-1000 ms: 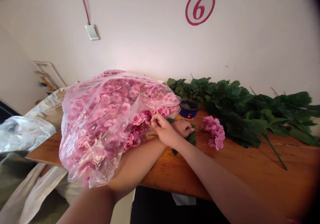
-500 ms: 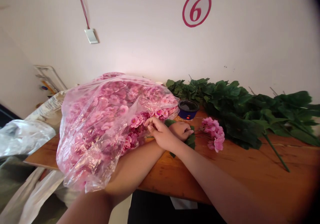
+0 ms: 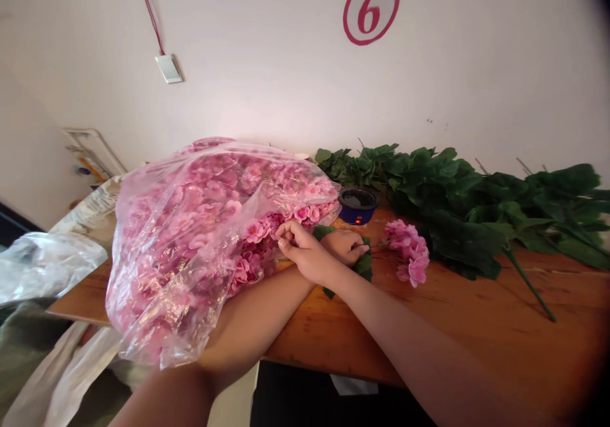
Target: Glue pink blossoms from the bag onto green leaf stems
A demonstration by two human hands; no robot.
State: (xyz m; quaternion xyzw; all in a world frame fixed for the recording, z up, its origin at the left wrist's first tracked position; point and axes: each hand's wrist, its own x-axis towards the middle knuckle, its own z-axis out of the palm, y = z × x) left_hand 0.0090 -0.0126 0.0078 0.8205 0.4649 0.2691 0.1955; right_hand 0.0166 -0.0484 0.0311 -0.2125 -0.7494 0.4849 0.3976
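1. Left grip (image 3: 344,248) curls closed, apparently around thin dark wire stems (image 3: 380,245); their pink ruffled flower cluster (image 3: 406,252) lies on the brown wooden bench (image 3: 443,316).
2. Right grip (image 3: 305,249) nearly pinches beside the clear plastic bag (image 3: 190,223); contents, I can't tell.
3. Petals look light, crushable; grasp stems.

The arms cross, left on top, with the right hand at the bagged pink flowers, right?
Not quite: the head view shows the right arm on top of the left arm; they cross, with the right hand at the bagged pink flowers.

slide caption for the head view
Bare right hand, crossed over the left arm, beside a clear plastic bag of pink flowers.
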